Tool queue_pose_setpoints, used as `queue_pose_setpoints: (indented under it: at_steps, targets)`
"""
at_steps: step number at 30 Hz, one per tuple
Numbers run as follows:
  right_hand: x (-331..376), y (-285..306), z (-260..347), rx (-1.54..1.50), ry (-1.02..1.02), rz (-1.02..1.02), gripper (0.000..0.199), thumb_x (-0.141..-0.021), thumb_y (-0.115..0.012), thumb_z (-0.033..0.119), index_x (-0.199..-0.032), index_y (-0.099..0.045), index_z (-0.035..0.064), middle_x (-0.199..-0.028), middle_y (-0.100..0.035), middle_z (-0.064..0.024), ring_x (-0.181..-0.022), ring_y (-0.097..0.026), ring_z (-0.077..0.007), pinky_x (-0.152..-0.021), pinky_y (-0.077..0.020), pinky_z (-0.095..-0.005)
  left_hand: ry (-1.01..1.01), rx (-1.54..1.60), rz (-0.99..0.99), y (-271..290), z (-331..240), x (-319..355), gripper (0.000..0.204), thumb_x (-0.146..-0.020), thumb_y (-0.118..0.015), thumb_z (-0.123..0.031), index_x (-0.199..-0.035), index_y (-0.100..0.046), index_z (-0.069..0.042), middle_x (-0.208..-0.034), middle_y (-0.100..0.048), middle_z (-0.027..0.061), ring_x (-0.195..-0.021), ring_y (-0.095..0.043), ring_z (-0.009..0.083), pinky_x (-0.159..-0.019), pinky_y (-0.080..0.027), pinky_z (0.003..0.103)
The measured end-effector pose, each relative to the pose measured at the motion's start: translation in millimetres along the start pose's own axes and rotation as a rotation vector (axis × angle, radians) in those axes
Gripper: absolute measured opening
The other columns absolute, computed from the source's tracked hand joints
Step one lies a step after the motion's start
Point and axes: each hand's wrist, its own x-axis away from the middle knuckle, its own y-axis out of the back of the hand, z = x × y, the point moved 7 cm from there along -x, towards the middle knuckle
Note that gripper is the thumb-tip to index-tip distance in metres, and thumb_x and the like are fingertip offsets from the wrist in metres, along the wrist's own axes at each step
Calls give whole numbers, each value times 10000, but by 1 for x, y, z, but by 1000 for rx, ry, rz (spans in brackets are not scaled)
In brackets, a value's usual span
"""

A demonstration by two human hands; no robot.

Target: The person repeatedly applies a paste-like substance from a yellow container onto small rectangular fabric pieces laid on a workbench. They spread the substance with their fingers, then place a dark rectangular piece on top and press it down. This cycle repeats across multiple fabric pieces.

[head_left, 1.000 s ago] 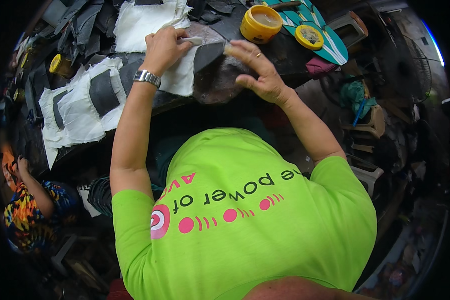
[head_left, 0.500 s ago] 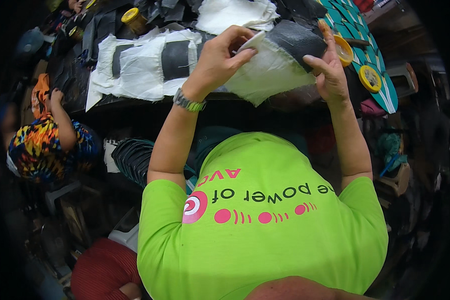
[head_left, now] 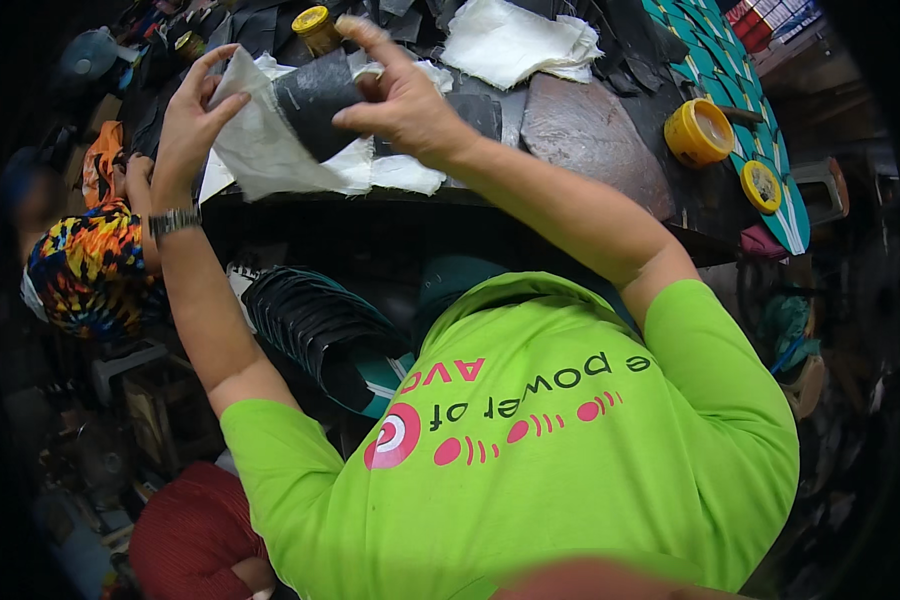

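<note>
Both of my hands are raised over the near edge of a dark worktable (head_left: 570, 130). My left hand (head_left: 192, 120), with a metal watch on its wrist, pinches the left side of a white cloth piece (head_left: 270, 150). My right hand (head_left: 395, 95) grips a black piece of sheet material (head_left: 315, 95) that lies against the white cloth. The two pieces are held together in the air between the hands.
On the table lie more white cloth (head_left: 515, 40), several black cut pieces, a flat dark slab (head_left: 590, 130) and yellow tins (head_left: 698, 132) at right. A stack of dark soles (head_left: 315, 330) sits under the table. A person in a colourful top (head_left: 85, 265) is at left.
The view has swung so the table sits farther right. My hands lifted the white cloth with the black piece off the table and carried it left; the right hand now grips the black piece from above.
</note>
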Motion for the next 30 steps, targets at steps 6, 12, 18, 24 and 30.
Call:
queue_pose_setpoints:
  at_steps: [6, 12, 18, 24, 30]
  targets:
    - [7, -2, -47, 327, -315, -93, 982, -821, -731, 0, -1597, -164, 198, -824, -651, -100, -661, -647, -126, -545, -513, -256, -46, -259, 32, -36, 69, -70, 532, -835, -701, -37, -1341, -584, -152, -1081, -679, 78, -968, -637, 167, -870, -509, 291]
    - [65, 39, 0, 490, -383, 105, 926, -899, -726, 100, -1607, -139, 205, -839, -647, -103, -634, -650, -130, -613, -544, -269, -63, -492, -66, -81, 105, -93, 563, -773, -657, -4, -1306, -587, -173, -1227, -668, 78, -1179, -616, 277, -1017, -450, 413]
    - [87, 141, 50, 528, -360, -177, 901, -906, -702, 61, -1606, -148, 183, -858, -652, -76, -697, -647, -109, -579, -503, -220, -131, -322, -237, -90, 86, -102, 577, -739, -520, 97, -1282, -583, -88, -1213, -613, 155, -1207, -582, 319, -1068, -431, 403]
    - [40, 222, 114, 1167, 47, -396, 830, -870, -664, 41, -1573, -247, 184, -984, -673, -110, -912, -669, -203, -779, -531, -335, -227, -288, -578, -87, 16, -75, 486, -795, -566, 54, -1268, -604, -53, -1233, -607, 155, -1176, -594, 304, -1066, -435, 384]
    - [-55, 237, 85, 1761, 248, -193, 707, -864, -566, 18, -1521, -352, 168, -1082, -676, -162, -994, -660, -320, -872, -525, -409, -360, 84, -242, -190, -69, -41, 338, -844, -645, -10, -1178, -660, -63, -1146, -670, 113, -1103, -632, 280, -985, -470, 368]
